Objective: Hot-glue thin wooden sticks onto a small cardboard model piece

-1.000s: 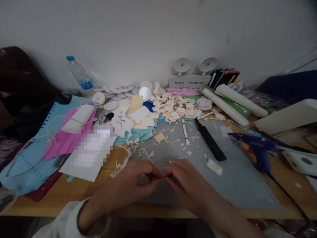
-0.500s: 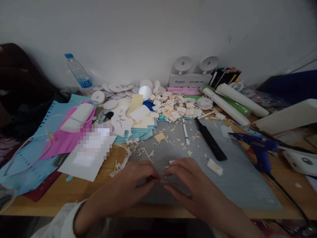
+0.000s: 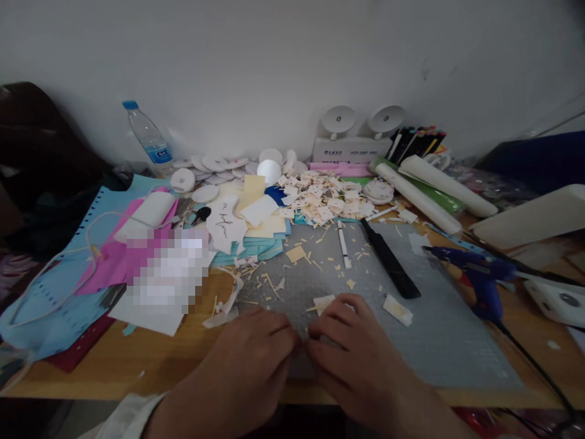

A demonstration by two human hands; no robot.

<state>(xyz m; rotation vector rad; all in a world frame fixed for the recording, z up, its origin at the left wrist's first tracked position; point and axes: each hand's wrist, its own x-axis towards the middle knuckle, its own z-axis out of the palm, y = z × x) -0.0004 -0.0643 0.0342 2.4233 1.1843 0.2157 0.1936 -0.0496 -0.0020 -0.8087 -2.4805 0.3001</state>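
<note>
Nearest the camera, the left hand (image 3: 249, 356) and right hand (image 3: 354, 353) meet knuckle to knuckle over the grey cutting mat (image 3: 439, 341), fingers curled in and fingertips pressed together at one spot between them — whatever they pinch is hidden, so I cannot tell what they grip. Just past the right hand's fingers lies a small cream card piece (image 3: 323, 303), and a little to the right another cut piece (image 3: 397, 310) rests flat on the mat. Thin paper trimmings (image 3: 269, 283) are scattered beyond, with a white pen (image 3: 342, 244) and a black knife (image 3: 390, 266) lying side by side. A blue glue gun (image 3: 478, 274) sits off to the right. Farther back, a heap of small cut squares (image 3: 322, 201) suggests much of the cutting is done — though the work at the fingertips looks unfinished. A water bottle (image 3: 148, 140) leans against the wall.
</note>
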